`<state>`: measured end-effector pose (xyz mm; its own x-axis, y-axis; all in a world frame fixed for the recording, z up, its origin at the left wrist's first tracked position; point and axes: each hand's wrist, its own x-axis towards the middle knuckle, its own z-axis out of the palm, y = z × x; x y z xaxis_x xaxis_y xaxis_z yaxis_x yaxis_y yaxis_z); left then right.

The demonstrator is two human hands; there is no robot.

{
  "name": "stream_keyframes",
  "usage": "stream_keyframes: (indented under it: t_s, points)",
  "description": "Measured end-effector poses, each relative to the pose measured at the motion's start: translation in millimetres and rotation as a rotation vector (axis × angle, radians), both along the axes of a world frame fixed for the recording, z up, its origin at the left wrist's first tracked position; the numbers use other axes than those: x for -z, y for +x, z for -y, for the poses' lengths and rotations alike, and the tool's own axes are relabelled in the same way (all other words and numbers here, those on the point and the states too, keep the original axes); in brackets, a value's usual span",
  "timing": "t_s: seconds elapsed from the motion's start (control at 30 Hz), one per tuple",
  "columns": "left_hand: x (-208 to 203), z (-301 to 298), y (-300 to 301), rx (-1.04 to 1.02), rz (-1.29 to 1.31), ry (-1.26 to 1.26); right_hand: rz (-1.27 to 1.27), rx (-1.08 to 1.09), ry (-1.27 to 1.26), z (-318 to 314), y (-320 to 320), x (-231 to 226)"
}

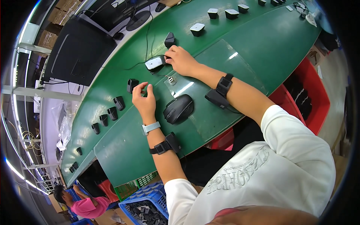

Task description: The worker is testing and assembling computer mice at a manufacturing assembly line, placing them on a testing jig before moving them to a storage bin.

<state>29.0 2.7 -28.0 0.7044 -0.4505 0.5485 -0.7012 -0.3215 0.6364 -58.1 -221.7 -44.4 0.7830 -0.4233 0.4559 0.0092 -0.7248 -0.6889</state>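
Observation:
My right hand (pixel 182 62) pinches the right end of a small black device with a white top (pixel 153 63), on the green bench (pixel 123 157). A thin dark cable (pixel 135 66) runs along this device. Just beyond the fingers stands another black device (pixel 170 39). My left hand (pixel 144 100) is open, its thumb apart from bent fingers, nothing visible between them. Its fingertips are beside a small black device (pixel 132 85); whether they touch it I cannot tell. A small white connector (pixel 171 80) and a black computer mouse (pixel 179 108) lie between my forearms.
A clear sheet (pixel 225 75) covers part of the bench. Several black devices (pixel 112 112) line its left side; several white-topped ones (pixel 197 29) stand farther right. A monitor (pixel 78 48) is at left. A red bin (pixel 318 97), a blue crate (pixel 148 200) and a person in pink (pixel 88 206) are nearby.

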Motion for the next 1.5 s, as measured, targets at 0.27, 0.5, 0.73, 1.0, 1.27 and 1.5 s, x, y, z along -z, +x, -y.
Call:
stream_keyframes:
  t_s: [0.27,0.5,0.73,1.0,1.27,1.5]
  points:
    - [-3,2,-5,0.02,-0.096,-0.024,0.036,-0.027,-0.308,-8,-8,-1]
    - [-7,11,-17,0.174,-0.342,-0.151,0.065,-0.44,0.448,-4,-11,-23]
    - [-14,3,-21,0.461,-0.723,-0.431,0.02,-0.859,0.817,-29,-21,-35]
    - [-19,-3,-19,0.497,-0.748,-0.507,0.174,-0.667,0.94,-17,-23,-37]
    - [-20,-3,-24,0.635,-0.823,-0.324,0.175,-0.676,0.933,-24,-28,-42]
    - [-13,-6,-21,0.58,-0.8,-0.311,0.135,-0.695,0.829,-29,-29,-42]
